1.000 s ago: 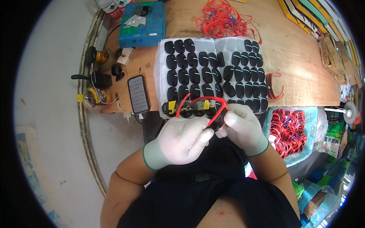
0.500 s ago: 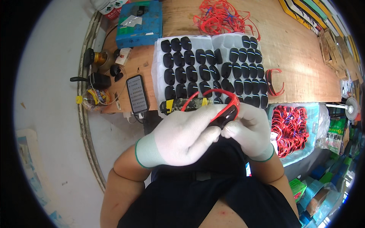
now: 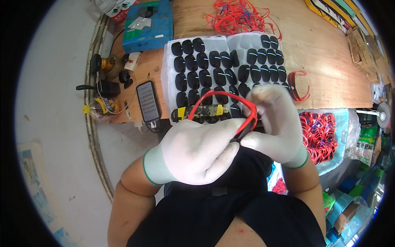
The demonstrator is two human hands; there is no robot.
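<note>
Red-framed sunglasses (image 3: 253, 112) with dark lenses are gripped between the thumb and fingers of my left hand (image 3: 197, 148); one curved temple arcs over the bench. My right hand (image 3: 277, 123) is open just right of the frame, its fingers lifted and spread from the thumb. Its thumb tip is close to the lower rim; whether it touches I cannot tell. Both hands wear white knit gloves. Beyond them, rows of dark lenses (image 3: 205, 78) lie on a white sheet (image 3: 168, 74). A camouflage-patterned cylinder with yellow bands (image 3: 201, 111) lies at the near edge, partly behind my left hand.
A heap of red frames (image 3: 238, 18) lies at the back of the wooden bench (image 3: 321, 57). Another pair of glasses (image 3: 293, 86) is right of the sheet. A bin of red frames (image 3: 319, 136) stands at right. Left are a phone (image 3: 148, 102) and a blue box (image 3: 148, 26).
My right hand has opened and drawn away from the lens area, its fingers swinging up and right. The sunglasses have turned slightly in my left hand, which still holds them.
</note>
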